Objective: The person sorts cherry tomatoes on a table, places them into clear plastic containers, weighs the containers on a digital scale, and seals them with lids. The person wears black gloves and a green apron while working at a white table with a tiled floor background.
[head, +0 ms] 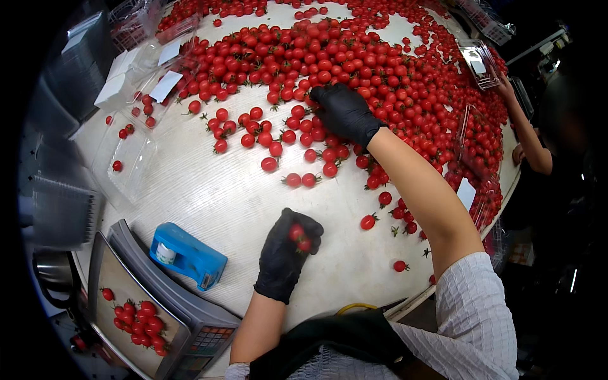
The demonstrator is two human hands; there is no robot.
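Note:
Black gloves cover both of my hands. My left hand (290, 251) is raised over the near part of the white table (209, 190), palm up, its fingers curled around a few cherry tomatoes (299, 237). Farther off, my right hand (346, 113) reaches into the near edge of a large pile of red cherry tomatoes (327, 52); its fingertips are hidden, so its hold cannot be told. Loose tomatoes (264, 138) with green stems lie between the hands and the pile. On the tray of a digital scale (107, 266) at the lower left rests a cluster of tomatoes (140, 325).
A blue tape dispenser (190, 254) stands beside the scale. Clear plastic boxes (124, 161), stacked containers (61, 209) and white cards (165, 86) line the left side. At the right, a co-worker's hand (504, 88) holds a clear plastic box (477, 64) over the pile.

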